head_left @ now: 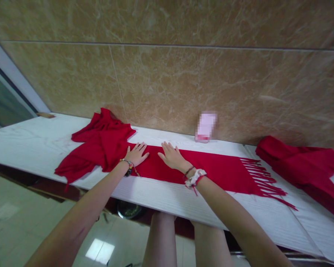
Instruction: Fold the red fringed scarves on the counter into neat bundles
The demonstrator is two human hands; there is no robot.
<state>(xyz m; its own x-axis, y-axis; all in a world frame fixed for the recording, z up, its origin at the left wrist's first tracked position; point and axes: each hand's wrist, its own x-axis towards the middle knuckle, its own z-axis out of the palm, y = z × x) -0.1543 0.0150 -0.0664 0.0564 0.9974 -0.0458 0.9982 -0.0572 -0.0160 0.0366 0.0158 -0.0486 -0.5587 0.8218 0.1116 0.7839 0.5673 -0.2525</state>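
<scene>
A red fringed scarf [217,168] lies on the white table. Its right part is spread flat, with the fringe [263,178] pointing right, and its left part is bunched in a loose heap. My left hand [136,154] rests palm down on the scarf beside the heap, fingers spread. Just to its right, my right hand [171,155] also lies flat on the red cloth with its fingers stretched out. Neither hand grips the fabric. Bracelets circle both wrists.
More red cloth [300,163] lies crumpled at the table's right end. Behind the scarf, a pink-and-white blurred object [206,126] leans against the marbled wall [167,85]. The white table [30,137] is narrow, and a round dark vessel [129,209] shows below its front edge.
</scene>
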